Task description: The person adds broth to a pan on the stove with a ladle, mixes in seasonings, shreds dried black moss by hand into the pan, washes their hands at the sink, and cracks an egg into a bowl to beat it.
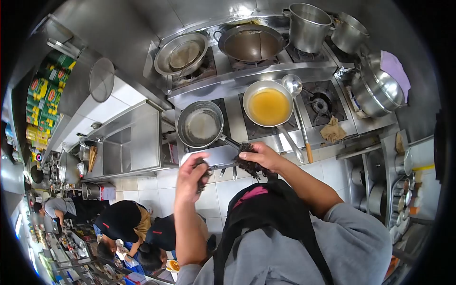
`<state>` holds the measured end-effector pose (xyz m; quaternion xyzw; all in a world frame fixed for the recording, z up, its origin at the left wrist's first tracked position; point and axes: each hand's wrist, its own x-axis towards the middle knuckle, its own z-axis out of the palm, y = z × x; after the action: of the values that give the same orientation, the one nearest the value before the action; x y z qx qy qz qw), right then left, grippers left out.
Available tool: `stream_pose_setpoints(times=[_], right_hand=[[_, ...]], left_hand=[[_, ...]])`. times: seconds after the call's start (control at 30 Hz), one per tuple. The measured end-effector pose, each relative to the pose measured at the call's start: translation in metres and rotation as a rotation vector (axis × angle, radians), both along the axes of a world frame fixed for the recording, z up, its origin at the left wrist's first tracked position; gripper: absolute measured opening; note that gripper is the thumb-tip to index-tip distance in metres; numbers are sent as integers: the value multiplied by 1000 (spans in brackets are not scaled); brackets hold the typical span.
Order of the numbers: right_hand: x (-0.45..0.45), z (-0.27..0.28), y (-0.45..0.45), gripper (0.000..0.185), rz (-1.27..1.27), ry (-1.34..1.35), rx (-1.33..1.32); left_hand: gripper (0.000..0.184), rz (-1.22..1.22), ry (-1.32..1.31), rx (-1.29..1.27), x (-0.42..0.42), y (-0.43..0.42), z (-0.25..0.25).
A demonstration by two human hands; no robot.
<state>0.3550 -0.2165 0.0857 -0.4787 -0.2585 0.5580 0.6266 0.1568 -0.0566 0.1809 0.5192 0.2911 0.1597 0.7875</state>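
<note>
My left hand is closed around a small dark, shredded clump. A larger dark, stringy clump is gripped in my right hand, with strands hanging below the fingers. I cannot make out what the dark stuff is. Both hands are raised in front of the stove edge, close to the handle of a grey frying pan that has a pale whitish patch inside. To the right of it, a lighter pan holds yellow liquid. A long-handled ladle lies beside that pan.
Behind stand a steel bowl, a wok with brown liquid and tall pots. A crumpled cloth lies by the right burner. A sink is at left; co-workers bend at a counter lower left.
</note>
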Motion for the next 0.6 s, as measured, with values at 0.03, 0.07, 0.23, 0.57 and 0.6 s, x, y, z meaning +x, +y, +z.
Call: stream_pose_setpoints(times=[0.03,0.07,0.23,0.57,0.6], right_hand=[[7,2,6,23,50,-64,21],[13,0,8,27,44,-112,-15],[53,5,6,32,177,-491,-5],[180,-28,-45,27,-372,475,-44],[189,-26,-50,28,-424,615,-32]], left_hand=[[28,-63,87,35,19,-3,-6],[25,-135,120,93,40,-3,-20],[20,-339,265,353,102,-14,-41],[17,-255,204,261,376,92,-33],[11,-263,226,221,410,114,-28]])
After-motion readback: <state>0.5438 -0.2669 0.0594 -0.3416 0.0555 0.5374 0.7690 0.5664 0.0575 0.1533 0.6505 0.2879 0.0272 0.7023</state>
